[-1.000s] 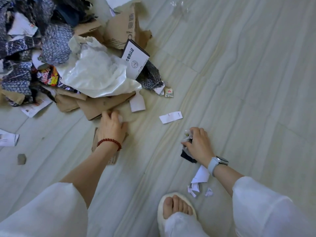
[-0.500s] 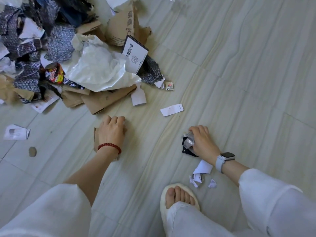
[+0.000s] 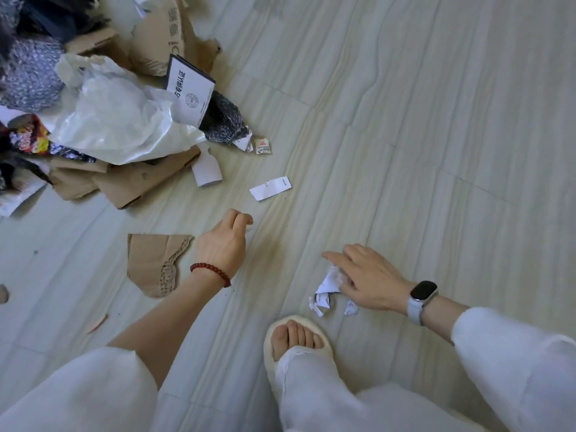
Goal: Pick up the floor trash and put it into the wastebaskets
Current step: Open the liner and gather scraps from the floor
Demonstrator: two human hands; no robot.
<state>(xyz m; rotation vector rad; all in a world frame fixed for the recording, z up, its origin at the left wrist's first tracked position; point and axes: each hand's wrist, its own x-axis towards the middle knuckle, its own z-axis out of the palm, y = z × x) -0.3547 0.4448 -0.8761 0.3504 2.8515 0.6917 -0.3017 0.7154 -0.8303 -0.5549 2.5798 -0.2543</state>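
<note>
On the floor (image 3: 405, 120) most trash is still uncollected and no wastebasket is in view, with the left hand (image 3: 223, 244) loosely curled and empty beside a cardboard scrap (image 3: 149, 260), and the right hand (image 3: 367, 279), fingers spread, over torn paper bits (image 3: 324, 291).

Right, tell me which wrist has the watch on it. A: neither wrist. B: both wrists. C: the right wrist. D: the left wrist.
C: the watch sits on the wrist of the right hand, which reaches over the crumpled paper; the left hand has a red bead bracelet at its wrist instead.
</note>
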